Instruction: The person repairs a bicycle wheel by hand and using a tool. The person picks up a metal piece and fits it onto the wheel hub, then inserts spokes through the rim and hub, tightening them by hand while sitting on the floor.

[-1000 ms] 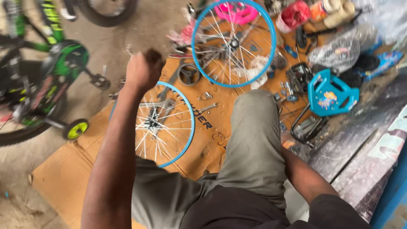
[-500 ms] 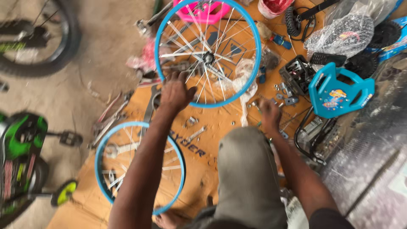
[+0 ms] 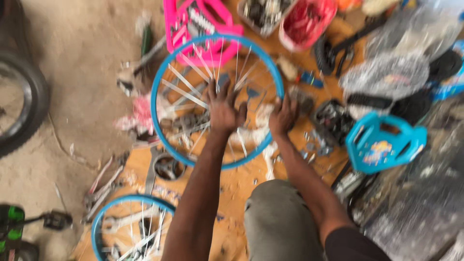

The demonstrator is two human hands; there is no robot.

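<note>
Nearest the camera, a bent knee in grey-green cloth (image 3: 278,220) sits at the bottom of the view, with a second blue-rimmed spoked wheel (image 3: 126,227) lying on the brown cardboard sheet (image 3: 232,183) at about 8 o'clock from it. Both bare forearms reach away from the body. The left hand (image 3: 223,108) lies spread, fingers open, on the spokes near the middle of a blue-rimmed bicycle wheel with thin silver spokes (image 3: 164,77), which lies flat on the cardboard. The right hand (image 3: 282,117) rests at the wheel's rim at about 4 o'clock, its fingers curled; motion blur hides whether it grips the rim. At 3 o'clock from the wheel lies a turquoise plastic child seat (image 3: 382,145). Beyond the wheel, at 12 o'clock, a bright pink plastic frame part (image 3: 193,24) touches or overlaps its far rim, and a red plastic basket (image 3: 307,21) sits at 1 o'clock. A black tyre (image 3: 21,113) lies on the dusty floor at 9 o'clock.
</note>
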